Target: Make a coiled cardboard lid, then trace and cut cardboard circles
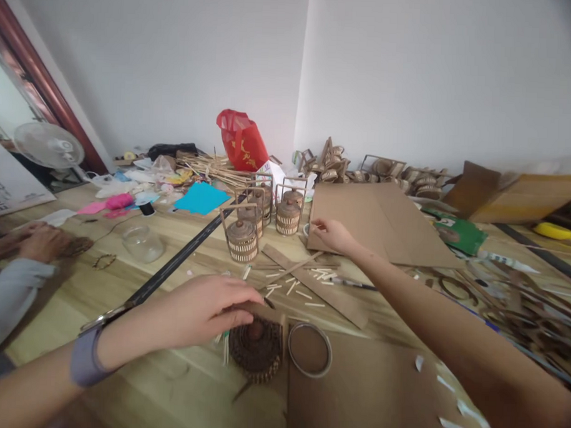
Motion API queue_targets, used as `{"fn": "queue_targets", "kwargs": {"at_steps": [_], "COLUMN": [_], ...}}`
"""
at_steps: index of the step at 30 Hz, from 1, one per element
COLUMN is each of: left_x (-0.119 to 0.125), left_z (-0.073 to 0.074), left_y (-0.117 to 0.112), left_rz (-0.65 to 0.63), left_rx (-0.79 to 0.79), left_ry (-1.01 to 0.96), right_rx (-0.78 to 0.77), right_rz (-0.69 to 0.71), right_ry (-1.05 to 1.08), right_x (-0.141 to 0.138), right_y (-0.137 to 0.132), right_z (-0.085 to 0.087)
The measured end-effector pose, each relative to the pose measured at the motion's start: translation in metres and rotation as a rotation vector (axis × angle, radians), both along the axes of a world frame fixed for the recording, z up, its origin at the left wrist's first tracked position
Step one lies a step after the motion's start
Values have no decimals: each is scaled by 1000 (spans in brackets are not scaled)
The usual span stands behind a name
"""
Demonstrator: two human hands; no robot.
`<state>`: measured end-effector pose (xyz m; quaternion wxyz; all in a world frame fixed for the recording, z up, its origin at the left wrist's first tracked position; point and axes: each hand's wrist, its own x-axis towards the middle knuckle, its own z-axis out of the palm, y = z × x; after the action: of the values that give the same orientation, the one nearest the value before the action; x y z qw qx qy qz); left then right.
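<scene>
My left hand (pixel 228 304) is closed on the bamboo handle of a small woven basket (pixel 255 350), whose round dark lid with a brown knob faces me. Beside the basket, a round ring (pixel 309 350) with a pale rim lies on a cardboard sheet (pixel 354 391). Stretched farther forward, my right hand (pixel 332 234) has its fingertips pinched together over a larger cardboard sheet (pixel 383 223). Just left of those fingertips is a small white-rimmed round item (pixel 306 229), partly hidden; whether they hold anything is unclear. Several finished lidded baskets (pixel 242 240) with upright handles stand ahead.
Bamboo strips (pixel 318 287) and short pale sticks (pixel 304 295) lie mid-table. A glass jar (pixel 143 244) stands left, near another person's hands (pixel 45 242). Curved strips (pixel 521 303) crowd the right. A red bag (pixel 241 140) and basket parts (pixel 334 159) line the wall.
</scene>
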<state>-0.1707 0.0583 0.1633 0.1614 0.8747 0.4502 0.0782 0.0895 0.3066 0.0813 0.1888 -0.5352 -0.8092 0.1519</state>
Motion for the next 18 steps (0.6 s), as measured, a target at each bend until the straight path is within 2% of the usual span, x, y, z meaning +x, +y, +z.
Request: {"fn": "queue_targets", "kwargs": {"at_steps": [3, 6, 8, 11, 13, 15, 18], "left_x": [1, 8, 16, 26, 30, 34, 37], "left_z": [-11, -29, -47, -75, -87, -89, -80], "left_y": [-13, -35, -48, -55, -51, -45, -38], "left_rz": [44, 208, 254, 320, 395, 417, 450], "left_rx": [251, 600, 694, 612, 503, 395, 283], "left_ry": [-45, -60, -32, 75, 121, 114, 94], "right_rx": [-15, -3, 7, 8, -5, -23, -46], "right_rz": [89, 179, 227, 295, 355, 404, 466], "right_ry": [6, 28, 50, 94, 124, 158, 220], "right_x": [19, 36, 45, 48, 42, 31, 6], "right_y": [-41, -79, -103, -139, -165, -191, -225], "right_z": [-9, -14, -16, -18, -18, -18, -22]}}
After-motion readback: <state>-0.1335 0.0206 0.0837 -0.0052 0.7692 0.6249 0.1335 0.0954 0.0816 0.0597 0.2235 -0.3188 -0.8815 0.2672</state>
